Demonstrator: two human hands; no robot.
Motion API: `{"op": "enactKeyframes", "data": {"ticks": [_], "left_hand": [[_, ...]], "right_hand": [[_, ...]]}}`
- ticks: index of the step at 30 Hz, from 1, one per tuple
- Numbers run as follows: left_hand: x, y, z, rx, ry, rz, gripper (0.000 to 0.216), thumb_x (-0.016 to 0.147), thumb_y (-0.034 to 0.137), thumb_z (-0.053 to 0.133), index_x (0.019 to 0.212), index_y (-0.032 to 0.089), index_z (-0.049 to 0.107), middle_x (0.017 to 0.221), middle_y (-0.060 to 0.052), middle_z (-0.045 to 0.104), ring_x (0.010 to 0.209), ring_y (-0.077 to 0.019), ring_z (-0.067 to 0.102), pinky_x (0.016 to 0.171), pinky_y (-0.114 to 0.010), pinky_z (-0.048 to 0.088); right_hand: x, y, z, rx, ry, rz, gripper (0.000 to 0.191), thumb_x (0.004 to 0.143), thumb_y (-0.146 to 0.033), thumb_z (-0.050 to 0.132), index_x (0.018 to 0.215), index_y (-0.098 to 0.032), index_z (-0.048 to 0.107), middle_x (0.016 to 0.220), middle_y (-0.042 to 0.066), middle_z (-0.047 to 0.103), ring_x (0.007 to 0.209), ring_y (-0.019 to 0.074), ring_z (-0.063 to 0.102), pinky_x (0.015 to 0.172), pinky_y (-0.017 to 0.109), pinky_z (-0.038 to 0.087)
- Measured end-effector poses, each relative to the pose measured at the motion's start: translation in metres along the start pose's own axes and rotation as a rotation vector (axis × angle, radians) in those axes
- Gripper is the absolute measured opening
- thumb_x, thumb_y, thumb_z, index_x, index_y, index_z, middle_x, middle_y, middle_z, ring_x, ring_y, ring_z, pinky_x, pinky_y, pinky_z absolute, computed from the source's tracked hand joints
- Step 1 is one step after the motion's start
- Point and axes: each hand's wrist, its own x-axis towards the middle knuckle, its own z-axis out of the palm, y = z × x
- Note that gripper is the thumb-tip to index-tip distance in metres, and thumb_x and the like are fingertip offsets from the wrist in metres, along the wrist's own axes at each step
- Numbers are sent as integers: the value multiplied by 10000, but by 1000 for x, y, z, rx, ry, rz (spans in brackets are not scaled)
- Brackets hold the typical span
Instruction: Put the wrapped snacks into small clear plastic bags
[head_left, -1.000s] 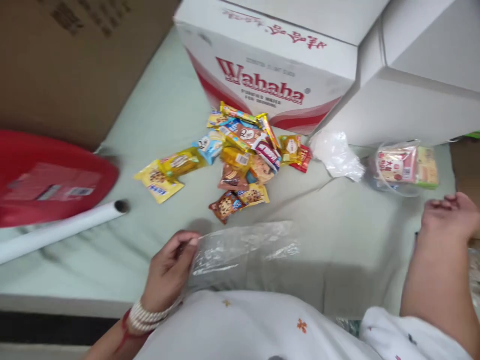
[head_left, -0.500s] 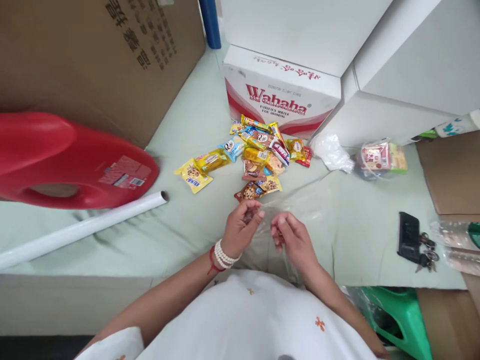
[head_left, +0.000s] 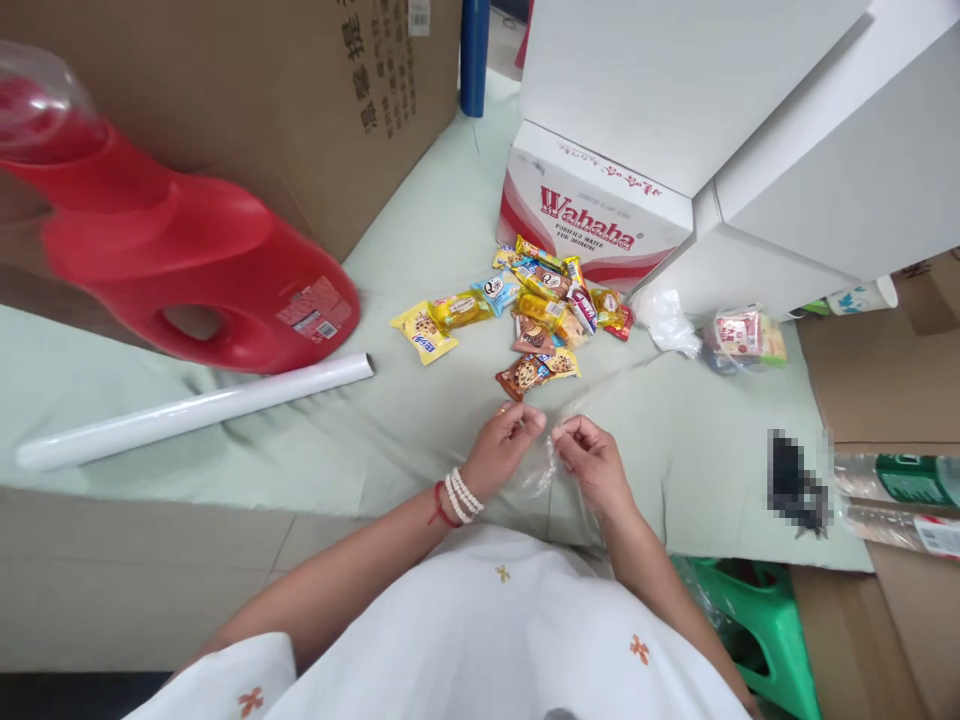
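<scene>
A thin clear plastic bag (head_left: 541, 474) is gathered between my hands at the table's front edge, part of it spread faintly to the upper right. My right hand (head_left: 596, 462) pinches its edge between thumb and fingers. Close beside it, my left hand (head_left: 501, 448), with white beads and a red cord at the wrist, has thumb and fingers pressed together; whatever lies between them is too faint to make out. Just beyond my fingers is a pile of small wrapped snacks (head_left: 541, 310), in yellow, blue, brown and purple. The nearest, a brown cookie packet (head_left: 519, 376), lies by my left fingertips.
A Wahaha carton (head_left: 592, 215) stands behind the snacks. Left are a red jug (head_left: 262, 290), a white tube (head_left: 225, 405) and a large cardboard box (head_left: 300, 120). Crumpled plastic (head_left: 667, 320), a bagged snack pack (head_left: 739, 338) and plastic bottles (head_left: 900, 480) are right. A green stool (head_left: 772, 620) stands below.
My hands have drawn slightly apart from the film, which now bunches at my right fingertips. The view has shifted, showing more of the red jug and the bottles.
</scene>
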Motion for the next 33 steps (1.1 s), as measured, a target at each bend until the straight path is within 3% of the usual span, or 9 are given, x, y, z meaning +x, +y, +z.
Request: {"op": "enactKeyframes", "data": {"ticks": [5, 10, 15, 22, 25, 29, 33], "left_hand": [[9, 1, 17, -265, -219, -163, 398, 722, 526, 824, 834, 170, 687, 781, -4, 632, 733, -142, 535, 723, -284, 435], [8, -3, 37, -393, -207, -301, 454, 679, 531, 870, 780, 166, 620, 608, 73, 469, 564, -74, 370, 566, -237, 302], [10, 2, 46, -409, -220, -387, 539, 727, 649, 808, 825, 168, 586, 722, 36, 570, 589, -74, 454, 559, -227, 334], [19, 1, 54, -215, -214, -246, 451, 690, 522, 874, 800, 161, 627, 735, 21, 621, 705, -114, 556, 700, -262, 449], [25, -4, 51, -230, -164, -267, 421, 720, 516, 840, 795, 163, 623, 686, 29, 612, 667, -112, 564, 682, -262, 444], [29, -4, 44, -189, -117, -311, 469, 735, 578, 808, 804, 178, 575, 697, 33, 599, 659, -118, 587, 653, -259, 443], [28, 0, 48, -123, -226, -297, 501, 768, 641, 756, 850, 194, 546, 761, 24, 599, 726, -144, 608, 694, -286, 478]], "right_hand": [[-8, 6, -15, -43, -79, 10, 470, 775, -621, 817, 703, -214, 594, 581, -49, 441, 530, 96, 295, 503, 244, 221], [-13, 17, -33, 103, -48, 43, 455, 767, -618, 827, 746, -219, 611, 618, -39, 485, 542, 103, 328, 517, 241, 245], [-10, 25, -45, 270, -40, 91, 436, 786, -604, 822, 805, -221, 615, 702, -27, 544, 573, 106, 403, 520, 231, 295], [0, 24, -51, 197, -41, 1, 380, 853, -575, 772, 844, -215, 648, 662, -36, 532, 541, 100, 394, 514, 241, 309], [1, 22, -56, 173, 2, -5, 395, 868, -581, 752, 830, -209, 627, 707, -25, 570, 539, 92, 391, 506, 242, 303], [1, 22, -62, 176, 51, 19, 403, 879, -592, 734, 827, -211, 613, 626, -48, 502, 514, 91, 352, 487, 239, 271], [3, 24, -62, 173, 96, 4, 387, 850, -569, 765, 838, -204, 637, 660, -38, 543, 533, 92, 381, 509, 237, 297]]}}
